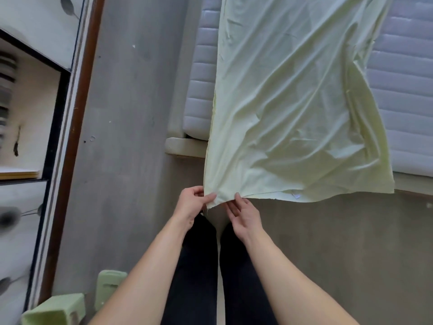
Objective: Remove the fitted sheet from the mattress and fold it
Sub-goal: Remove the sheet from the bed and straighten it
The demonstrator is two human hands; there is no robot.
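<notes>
The pale yellow-green fitted sheet (293,109) lies as a long folded strip over the bare quilted white mattress (403,95) and hangs off its near edge toward me. My left hand (191,206) pinches the sheet's near left corner between thumb and fingers. My right hand (243,215) is just right of that corner, with its fingertips touching the sheet's lower hem from underneath. The far end of the sheet runs out of view at the top.
A pale bed frame ledge (185,146) runs under the mattress. Grey floor (126,137) stretches to the left. A cabinet with a brown edge (77,109) stands at the far left. Green plastic items (70,303) sit on the floor by my legs.
</notes>
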